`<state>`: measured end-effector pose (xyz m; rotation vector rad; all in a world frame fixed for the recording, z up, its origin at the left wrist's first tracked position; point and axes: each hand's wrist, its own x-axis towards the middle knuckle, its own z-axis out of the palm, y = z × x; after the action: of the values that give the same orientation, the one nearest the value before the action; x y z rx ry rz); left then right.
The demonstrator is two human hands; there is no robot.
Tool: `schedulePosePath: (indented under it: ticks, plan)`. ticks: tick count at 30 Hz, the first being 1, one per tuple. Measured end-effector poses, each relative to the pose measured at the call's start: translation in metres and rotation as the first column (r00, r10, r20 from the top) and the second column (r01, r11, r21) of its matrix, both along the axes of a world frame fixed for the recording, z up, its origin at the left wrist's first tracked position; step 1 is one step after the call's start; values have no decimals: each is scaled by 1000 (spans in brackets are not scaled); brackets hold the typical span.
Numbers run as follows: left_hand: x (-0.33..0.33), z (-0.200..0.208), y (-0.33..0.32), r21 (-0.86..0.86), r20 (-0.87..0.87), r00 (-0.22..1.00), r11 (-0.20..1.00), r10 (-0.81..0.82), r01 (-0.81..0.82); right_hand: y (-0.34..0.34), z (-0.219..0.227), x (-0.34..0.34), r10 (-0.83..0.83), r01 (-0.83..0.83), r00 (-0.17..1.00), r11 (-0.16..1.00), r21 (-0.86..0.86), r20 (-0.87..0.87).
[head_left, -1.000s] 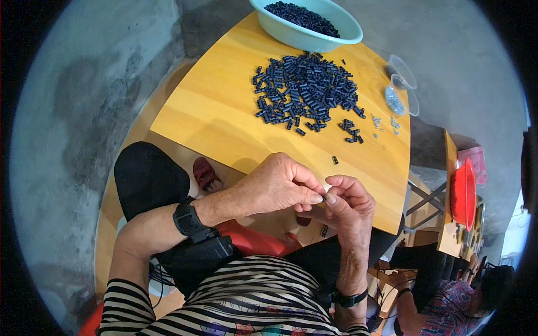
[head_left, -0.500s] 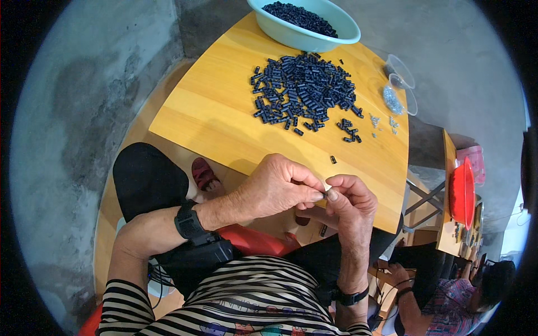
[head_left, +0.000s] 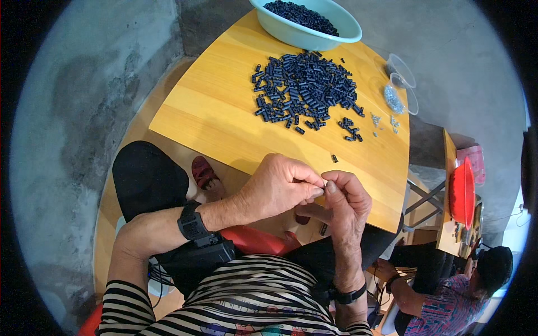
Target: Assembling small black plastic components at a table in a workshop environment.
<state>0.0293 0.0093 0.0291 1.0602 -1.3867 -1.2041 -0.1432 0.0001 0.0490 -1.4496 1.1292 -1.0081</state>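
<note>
Two hands pinching a tiny part over the near edge of a worktop

The left hand (head_left: 277, 187) and right hand (head_left: 347, 204) meet fingertip to fingertip, both pinched on a small part (head_left: 325, 185) too tiny to make out, above the near edge of the yellow wooden worktop (head_left: 224, 112). Farther off on it lie a heap of small dark plastic cylinders (head_left: 305, 89), one stray piece (head_left: 334, 158), and a pale green bowl (head_left: 330, 33) of the same parts

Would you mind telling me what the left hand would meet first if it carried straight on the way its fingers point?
Almost at once, the right hand: the left hand points right, and their fingertips already meet around something too small to identify.
</note>
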Motion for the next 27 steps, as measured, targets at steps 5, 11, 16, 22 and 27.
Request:
schedulePosePath:
  ticks: [5,11,16,22,27]
  plan:
    - [5,4,-5,254,-267,960,954,-85,156,-2,0,-4,6,-20,993,992,125,114]
    - [7,3,-6,315,-307,949,933,-73,174,-3,-6,-9,24,-42,987,993,111,159]
    - [8,4,-5,349,-344,937,918,-60,187,-3,-7,-7,19,-48,979,988,144,201]
    - [8,1,-6,343,-338,939,921,-63,185,-3,-6,-6,30,-51,984,992,116,174]
    - [6,3,-5,336,-301,951,926,-66,171,-3,-4,-6,28,-36,990,997,62,136]
